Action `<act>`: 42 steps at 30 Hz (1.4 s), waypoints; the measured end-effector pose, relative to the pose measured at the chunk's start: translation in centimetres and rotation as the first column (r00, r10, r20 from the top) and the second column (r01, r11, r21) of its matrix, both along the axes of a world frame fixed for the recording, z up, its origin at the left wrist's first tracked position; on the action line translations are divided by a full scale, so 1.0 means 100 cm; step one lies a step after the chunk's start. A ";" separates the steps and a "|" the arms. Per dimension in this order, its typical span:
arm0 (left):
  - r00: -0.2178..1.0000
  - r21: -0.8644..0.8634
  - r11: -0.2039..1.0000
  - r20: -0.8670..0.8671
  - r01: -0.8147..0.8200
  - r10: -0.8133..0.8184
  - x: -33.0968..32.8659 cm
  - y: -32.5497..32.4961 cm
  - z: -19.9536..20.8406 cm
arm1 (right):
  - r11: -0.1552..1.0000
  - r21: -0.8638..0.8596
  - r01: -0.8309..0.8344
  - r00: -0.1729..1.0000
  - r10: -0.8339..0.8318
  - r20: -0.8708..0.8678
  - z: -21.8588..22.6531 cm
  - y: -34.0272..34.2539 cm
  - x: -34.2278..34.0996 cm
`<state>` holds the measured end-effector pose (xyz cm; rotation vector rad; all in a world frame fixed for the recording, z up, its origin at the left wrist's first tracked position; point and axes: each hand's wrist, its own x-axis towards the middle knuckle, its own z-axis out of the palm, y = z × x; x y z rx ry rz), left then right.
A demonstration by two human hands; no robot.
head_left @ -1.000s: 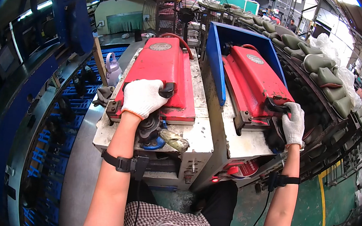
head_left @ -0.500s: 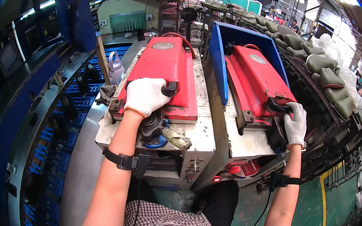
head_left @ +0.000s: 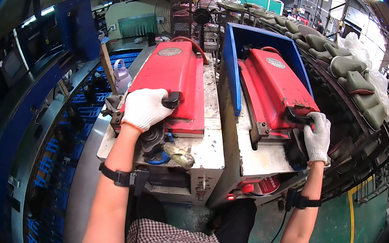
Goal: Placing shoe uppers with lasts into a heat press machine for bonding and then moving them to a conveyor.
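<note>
At the near end of the left red cover, our left hand is closed over the left black handle, whose bare end shows just to the right of our knuckles. Our right hand is closed on the outer end of the right black handle, which runs leftward from it across the near end of the right red cover. How firmly we grip, we cannot tell. Both covers have their long axes pointing away from us, and both handles lie crosswise to that. Each hand is nearest its own cover, the two well apart, with a blue guard standing between the covers. Below our left hand, a dark part sits beside a greenish bundle.
</note>
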<state>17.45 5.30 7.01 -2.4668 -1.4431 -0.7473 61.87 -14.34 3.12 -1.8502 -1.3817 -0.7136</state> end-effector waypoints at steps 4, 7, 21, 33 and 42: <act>1.000 0.086 0.996 0.017 0.006 -0.007 0.002 0.002 -0.005 | 1.000 -0.002 -0.025 1.000 0.025 -0.001 0.003 -0.001 -0.001; 0.999 0.146 0.989 0.016 0.027 -0.030 0.006 0.000 -0.004 | 1.000 0.007 -0.023 0.999 0.023 -0.048 0.005 -0.004 -0.008; 0.996 0.173 0.981 0.014 0.088 -0.092 0.001 0.005 -0.007 | 0.999 0.028 -0.031 0.999 0.031 -0.005 0.004 -0.002 -0.007; 0.982 -0.226 0.961 -0.068 0.156 -0.176 -0.017 -0.010 0.019 | 1.000 -0.008 0.024 0.993 -0.024 -0.111 -0.005 0.001 -0.005; 0.984 -0.234 0.960 -0.048 0.156 -0.172 -0.019 -0.007 0.017 | 0.999 0.010 0.037 0.989 -0.036 -0.147 -0.007 -0.001 -0.006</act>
